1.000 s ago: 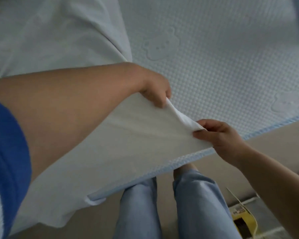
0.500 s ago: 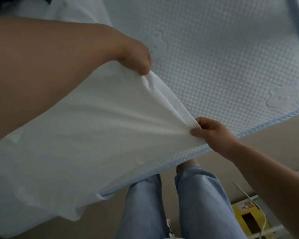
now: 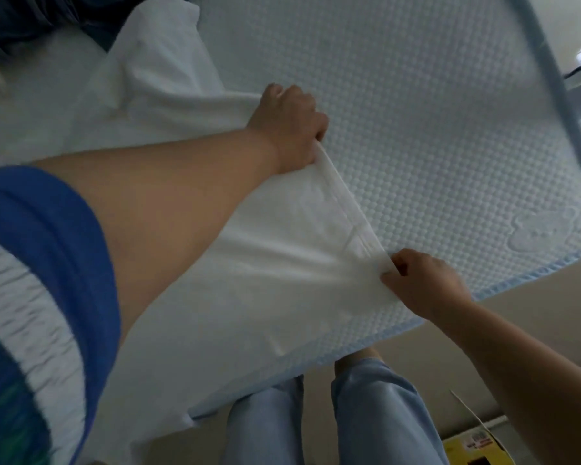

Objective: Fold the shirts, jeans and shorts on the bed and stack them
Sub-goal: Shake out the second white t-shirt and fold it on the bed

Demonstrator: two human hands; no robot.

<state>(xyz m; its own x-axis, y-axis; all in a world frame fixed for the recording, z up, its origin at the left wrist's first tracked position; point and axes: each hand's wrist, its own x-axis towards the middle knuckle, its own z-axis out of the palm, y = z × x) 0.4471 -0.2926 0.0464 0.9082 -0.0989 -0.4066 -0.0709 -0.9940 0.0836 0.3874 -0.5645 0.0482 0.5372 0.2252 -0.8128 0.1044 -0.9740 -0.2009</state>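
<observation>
A white shirt [image 3: 265,263] lies spread over the near left part of the bed [image 3: 433,112], its lower part hanging over the bed's edge. My left hand [image 3: 292,125] grips the far end of the shirt's hem, fingers curled round the cloth. Near the bed's front edge, my right hand [image 3: 423,280] pinches the hem's near end. The hem is stretched taut between the two hands. Dark blue clothing [image 3: 21,21] lies at the far left corner, partly hidden.
The bed has a pale textured cover with a blue border [image 3: 534,273]. My legs in light blue jeans [image 3: 376,414] stand against the bed. A yellow box [image 3: 470,448] sits on the floor at the lower right.
My left hand has carried its end of the hem farther up the bed, away from my right hand. The hem is now pulled straight. My right hand has barely moved.
</observation>
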